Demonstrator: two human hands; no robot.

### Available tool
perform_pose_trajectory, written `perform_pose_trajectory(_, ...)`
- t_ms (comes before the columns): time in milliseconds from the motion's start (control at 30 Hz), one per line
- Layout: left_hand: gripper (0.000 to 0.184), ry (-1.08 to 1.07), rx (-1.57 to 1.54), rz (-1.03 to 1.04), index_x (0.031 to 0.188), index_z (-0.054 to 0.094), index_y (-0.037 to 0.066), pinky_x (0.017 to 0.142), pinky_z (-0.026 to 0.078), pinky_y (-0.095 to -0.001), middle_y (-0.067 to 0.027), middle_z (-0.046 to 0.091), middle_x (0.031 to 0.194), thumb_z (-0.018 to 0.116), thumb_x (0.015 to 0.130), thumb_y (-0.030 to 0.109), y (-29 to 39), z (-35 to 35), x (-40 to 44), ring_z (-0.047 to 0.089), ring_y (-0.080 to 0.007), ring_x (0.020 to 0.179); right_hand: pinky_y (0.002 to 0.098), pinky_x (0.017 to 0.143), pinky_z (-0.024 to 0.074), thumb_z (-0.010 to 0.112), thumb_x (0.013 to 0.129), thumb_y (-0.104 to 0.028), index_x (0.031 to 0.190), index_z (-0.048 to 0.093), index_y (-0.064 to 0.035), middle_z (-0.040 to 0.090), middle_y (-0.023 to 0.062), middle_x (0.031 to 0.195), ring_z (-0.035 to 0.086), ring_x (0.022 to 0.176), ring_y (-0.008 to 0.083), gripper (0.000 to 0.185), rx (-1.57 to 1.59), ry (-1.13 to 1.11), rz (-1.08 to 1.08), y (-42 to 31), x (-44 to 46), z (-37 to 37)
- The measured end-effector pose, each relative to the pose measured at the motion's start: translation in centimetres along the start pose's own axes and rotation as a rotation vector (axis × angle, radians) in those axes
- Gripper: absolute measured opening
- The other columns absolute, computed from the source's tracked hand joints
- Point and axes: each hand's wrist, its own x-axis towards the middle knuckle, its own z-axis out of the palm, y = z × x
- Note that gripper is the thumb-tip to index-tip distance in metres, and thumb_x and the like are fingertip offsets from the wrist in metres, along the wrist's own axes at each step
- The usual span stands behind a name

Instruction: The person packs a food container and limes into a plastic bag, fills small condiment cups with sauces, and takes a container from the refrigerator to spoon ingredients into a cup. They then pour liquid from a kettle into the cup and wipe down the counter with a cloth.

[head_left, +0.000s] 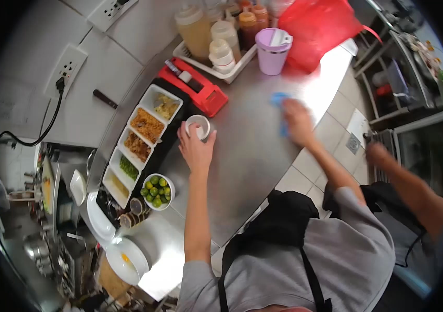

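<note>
My left hand (198,151) grips a small white cup (204,122), with fingers around its rim, just right of the row of white topping trays. My right hand (298,124), smeared by motion, presses a blue cloth (279,98) on the steel counter (247,151) near its right edge. The trays hold orange crumbs (147,125), brown fried bits (137,146), chopped green herbs (129,167) and pale bits (166,107). Below my left hand's cup stands a white bowl of small green limes (157,192).
A red plastic holder (200,93), a white basket (232,77) of sauce bottles, a lilac tumbler (272,58) and a red bag (315,31) line the back. A white bowl (126,260) sits lower left. Another person's arm (408,179) reaches in at right, beside shelving (388,67).
</note>
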Motion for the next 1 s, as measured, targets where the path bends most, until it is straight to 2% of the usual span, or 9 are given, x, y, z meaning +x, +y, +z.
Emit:
perform_pose_trajectory(100,0.041,0.029,-0.116,-0.048,0.097,0.048,0.011,0.087,0.04,-0.0446,-0.0163,0.041,0.124,0.071,0.07,0.03,-0.4,1.6,0.7,0.041,-0.038,0.113,0.0398,0.08,0.0449,0.054,0.066,0.008,0.099,0.059,-0.0012,0.061,0.0161,0.099,0.056,0.093,0.033,0.034,0.081,0.06,0.197,3.3,-1.4,-4.6)
perform_pose_trajectory(200,0.033,0.043,-0.143,-0.075,0.083,0.048,0.008,0.083,0.041,-0.0451,-0.0168,0.046,0.113,0.073,0.068,0.024,0.1,1.2,1.4,0.045,-0.0367,0.105,0.0408,0.08,0.0442,0.051,0.065,0.007,0.1,0.059,-0.0023,0.061,0.0132,0.099,0.056,0.092,0.0312,0.036,0.323,0.087,-0.108,-2.8,-2.0,-3.7)
perform_pose_trajectory(300,0.032,0.106,-0.239,-0.023,0.078,0.048,0.006,0.083,0.04,-0.0444,-0.0173,0.049,0.106,0.074,0.066,0.019,-0.6,-0.7,1.5,0.047,-0.0362,0.101,0.0424,0.084,0.0415,0.056,0.068,-0.008,0.099,0.059,-0.0044,0.055,0.0101,0.108,0.053,0.102,0.0279,0.032,0.472,-0.193,-0.33,-11.7,-2.4,0.0)
perform_pose_trajectory(433,0.033,0.188,-0.315,-0.096,0.078,0.047,0.005,0.088,0.037,-0.0424,-0.0193,0.05,0.107,0.075,0.064,0.015,0.3,-6.5,0.1,0.047,-0.0362,0.101,0.0407,0.093,0.035,0.051,0.074,-0.017,0.094,0.063,-0.0036,0.052,0.0096,0.114,0.043,0.113,0.0258,0.027,0.265,-0.295,-0.499,-20.8,0.7,10.2)
perform_pose_trajectory(600,0.031,0.132,-0.154,-0.069,0.078,0.047,0.005,0.09,0.036,-0.0407,-0.0183,0.051,0.107,0.075,0.066,0.013,-0.7,-5.1,-0.6,0.045,-0.035,0.108,0.0391,0.09,0.0365,0.052,0.075,-0.013,0.09,0.062,-0.0014,0.053,0.0088,0.108,0.045,0.109,0.0261,0.021,-0.012,-0.338,-0.223,-17.0,4.4,9.8)
perform_pose_trajectory(667,0.032,0.07,-0.149,-0.106,0.081,0.049,0.007,0.092,0.034,-0.044,-0.0205,0.041,0.121,0.075,0.066,0.018,-2.0,-2.9,-0.8,0.039,-0.0381,0.112,0.0383,0.086,0.0387,0.053,0.074,-0.01,0.093,0.059,0.0006,0.054,0.011,0.104,0.048,0.102,0.0269,0.022,0.12,-0.076,-0.007,-13.4,2.9,8.5)
perform_pose_trajectory(767,0.03,0.105,-0.182,-0.071,0.082,0.05,0.008,0.091,0.035,-0.0455,-0.0197,0.041,0.12,0.074,0.068,0.019,-3.1,-0.2,-1.5,0.04,-0.0376,0.11,0.0389,0.082,0.0404,0.053,0.074,-0.009,0.096,0.057,0.0011,0.055,0.0122,0.099,0.051,0.096,0.0279,0.024,0.144,-0.086,0.361,-7.2,3.3,3.1)
perform_pose_trajectory(867,0.038,0.033,-0.108,-0.177,0.096,0.052,0.01,0.094,0.031,-0.0473,-0.0181,0.038,0.125,0.072,0.071,0.03,-1.7,-0.2,-1.9,0.034,-0.0369,0.119,0.0424,0.091,0.0376,0.055,0.074,-0.015,0.1,0.057,0.0017,0.055,0.011,0.111,0.049,0.106,0.0291,0.03,-0.033,0.058,0.001,-9.3,3.1,7.5)
perform_pose_trajectory(1000,0.04,0.267,-0.013,-0.081,0.106,0.052,0.006,0.1,0.023,-0.0505,-0.0186,0.041,0.126,0.066,0.078,0.031,1.6,-0.1,-2.6,0.03,-0.0366,0.125,0.0503,0.099,0.0285,0.055,0.077,-0.021,0.111,0.056,-0.0049,0.048,0.0124,0.123,0.04,0.119,0.0296,0.038,-0.066,-0.177,-0.069,-8.3,1.9,5.0)
